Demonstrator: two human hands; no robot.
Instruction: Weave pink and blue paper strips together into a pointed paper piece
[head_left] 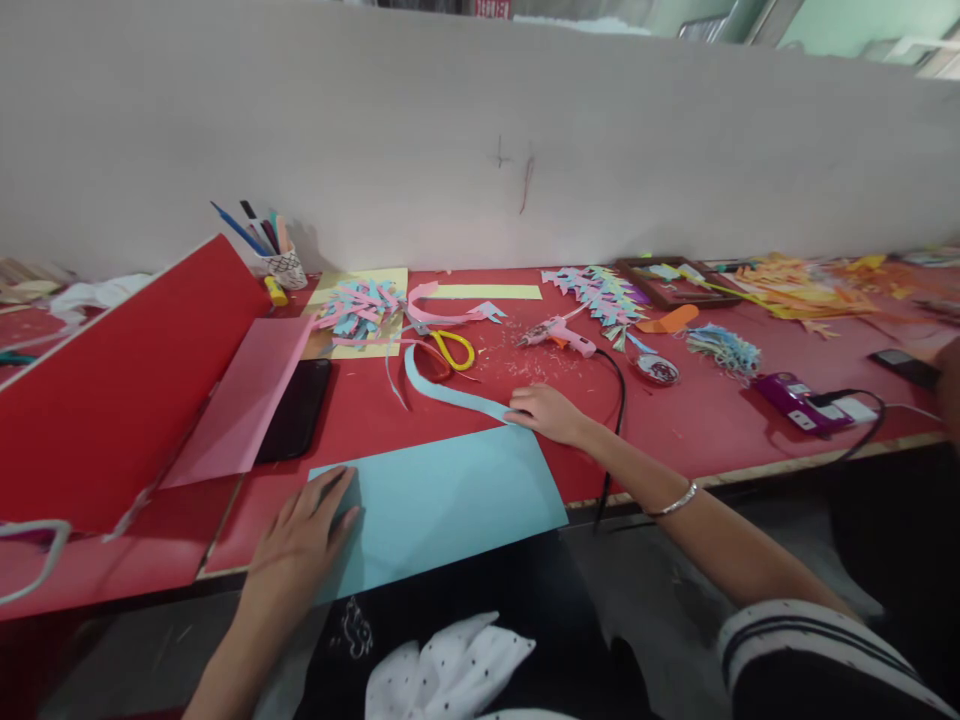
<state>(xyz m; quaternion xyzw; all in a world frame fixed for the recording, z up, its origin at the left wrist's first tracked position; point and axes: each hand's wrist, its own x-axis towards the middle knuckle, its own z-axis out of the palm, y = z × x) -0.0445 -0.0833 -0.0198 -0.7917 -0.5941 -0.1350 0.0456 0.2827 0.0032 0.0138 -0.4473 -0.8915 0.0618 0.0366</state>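
Far left there was a big red sheet (112, 390) propped up at a slant, with a pink sheet (240, 405) leaning on it and a black phone (296, 410) half tucked under that. The left hand (300, 540) lay flat, fingers spread, pressing down the near left corner of the light blue paper (450, 500), which sat at the front edge of the red table (675, 420) and hung over it a bit. Yellow-handled scissors (450, 350) lay further back. The right hand (544, 410) rested on the paper's far right corner, fingertips on the blue strip (450, 392) curling away from there; whether it was actually pinching it, couldn't tell. Just beyond lay a pink glue gun (559, 335), and far right a purple gadget (795, 400).
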